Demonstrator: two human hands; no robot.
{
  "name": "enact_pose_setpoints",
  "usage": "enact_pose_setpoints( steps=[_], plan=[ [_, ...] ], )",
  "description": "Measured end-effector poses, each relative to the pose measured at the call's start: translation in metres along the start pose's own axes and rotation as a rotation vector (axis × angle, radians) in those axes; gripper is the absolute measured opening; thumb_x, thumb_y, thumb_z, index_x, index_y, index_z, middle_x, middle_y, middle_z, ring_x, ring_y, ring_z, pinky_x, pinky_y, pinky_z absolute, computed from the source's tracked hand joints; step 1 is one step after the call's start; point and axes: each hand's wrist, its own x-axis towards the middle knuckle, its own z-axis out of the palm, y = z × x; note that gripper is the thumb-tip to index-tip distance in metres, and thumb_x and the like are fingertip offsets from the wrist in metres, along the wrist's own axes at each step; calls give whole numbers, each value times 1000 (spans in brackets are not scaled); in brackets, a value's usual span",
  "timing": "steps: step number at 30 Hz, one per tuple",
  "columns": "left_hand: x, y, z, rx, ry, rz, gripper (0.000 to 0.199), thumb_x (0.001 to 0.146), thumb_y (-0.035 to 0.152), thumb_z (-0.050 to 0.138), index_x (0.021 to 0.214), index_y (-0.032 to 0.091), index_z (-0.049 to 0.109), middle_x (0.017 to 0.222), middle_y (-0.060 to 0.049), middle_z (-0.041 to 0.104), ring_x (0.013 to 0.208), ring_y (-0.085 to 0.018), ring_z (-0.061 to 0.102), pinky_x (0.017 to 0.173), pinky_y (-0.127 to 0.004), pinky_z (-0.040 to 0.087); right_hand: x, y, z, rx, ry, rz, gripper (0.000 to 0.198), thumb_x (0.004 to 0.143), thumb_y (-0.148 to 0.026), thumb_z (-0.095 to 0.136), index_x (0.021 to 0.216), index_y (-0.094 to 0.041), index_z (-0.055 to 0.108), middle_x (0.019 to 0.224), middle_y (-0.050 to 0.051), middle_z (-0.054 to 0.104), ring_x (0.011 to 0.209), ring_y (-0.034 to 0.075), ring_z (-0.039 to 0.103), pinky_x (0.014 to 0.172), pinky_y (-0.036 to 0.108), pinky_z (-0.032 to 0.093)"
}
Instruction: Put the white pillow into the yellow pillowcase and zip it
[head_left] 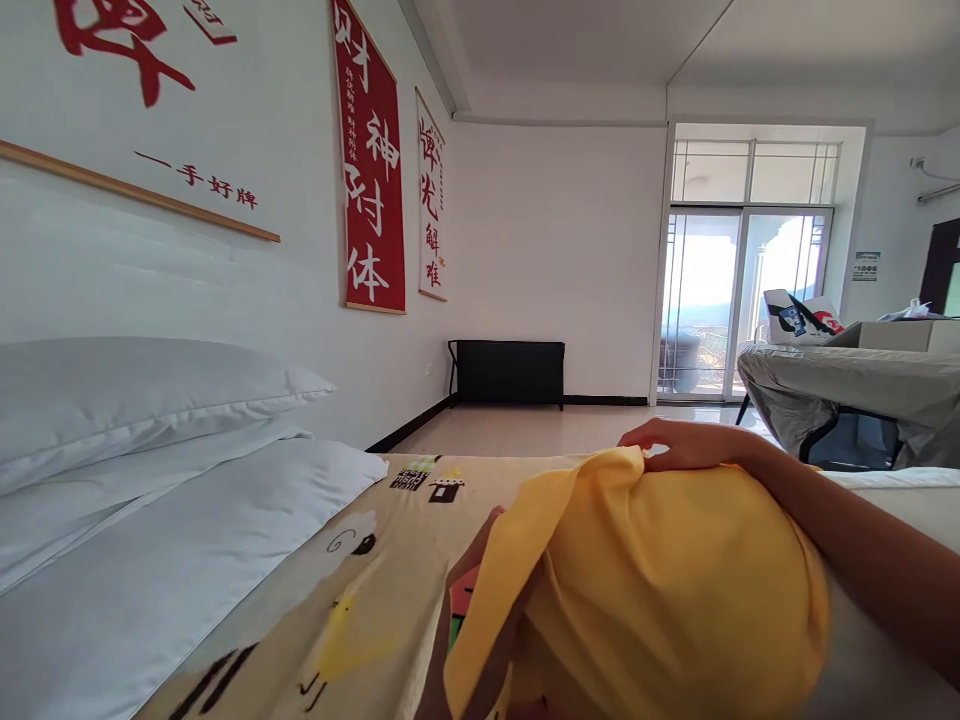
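Note:
A bulging yellow pillowcase (675,560) stands on the bed in front of me, its fabric folded and creased. My right hand (679,445) lies over its top, with thumb and fingers closed on the upper edge of the cloth. A loose yellow flap hangs down on the left side. Behind that flap, part of my left hand (480,535) shows, close against the cloth; its fingers are mostly hidden. A small pink and green patterned patch (461,600) peeks out beside the flap. What fills the yellow cloth is hidden.
Several white pillows (247,540) lie on the left. Under the yellow cloth spreads a beige sheet (405,560) with animal prints. A black folded frame (510,372) stands by the far wall. At right is a covered table (862,375) with boxes, near a glass door (701,300).

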Motion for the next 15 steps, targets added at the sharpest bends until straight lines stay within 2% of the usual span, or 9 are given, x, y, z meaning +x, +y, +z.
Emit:
enact_pose_setpoints(
  steps=[2, 4, 7, 10, 13, 15],
  plan=[
    [-1, 3, 3, -7, -14, -16, 31, 63, 49, 71, 69, 20, 62, 56, 0, 53, 56, -15, 46, 50, -26, 36, 2, 3, 3, 103, -31, 48, 23, 81, -37, 56, 84, -17, 67, 84, 2, 66, 79, 17, 60, 70, 27, 46],
    [0, 3, 6, -11, -55, 6, 31, 63, 48, 70, 77, 21, 63, 61, 0, 56, 59, -17, 48, 53, -27, 38, 2, 3, 5, 245, 15, 91, 30, 79, -45, 58, 78, -15, 62, 72, -1, 60, 66, 13, 56, 58, 23, 42],
    [3, -1, 9, 3, -99, 104, 27, 64, 40, 70, 82, 22, 64, 73, -2, 61, 68, -19, 53, 60, -28, 42, -1, 1, 5, 447, 263, 100, 36, 77, -52, 61, 78, -16, 55, 65, -3, 53, 55, 9, 48, 48, 20, 34],
    [7, -11, 10, 111, -178, 247, 14, 71, 35, 64, 70, 21, 63, 69, -2, 56, 68, -18, 49, 62, -29, 41, -6, -1, 2, 534, 505, 109, 36, 74, -52, 63, 81, -18, 55, 67, -1, 54, 56, 10, 51, 49, 22, 37],
    [9, -18, 7, 179, -212, 301, 18, 74, 33, 62, 62, 19, 60, 64, -1, 50, 65, -16, 45, 62, -28, 39, -12, 2, -5, 365, 564, 148, 38, 75, -55, 59, 75, -18, 58, 65, 0, 53, 57, 12, 50, 50, 24, 37],
    [8, -17, 4, 99, -173, 190, 18, 71, 34, 66, 65, 18, 62, 67, -2, 55, 68, -17, 49, 64, -28, 42, -18, 8, -10, 82, 554, 188, 41, 79, -56, 52, 66, -18, 56, 59, -1, 48, 55, 11, 45, 51, 25, 33]
  ],
)
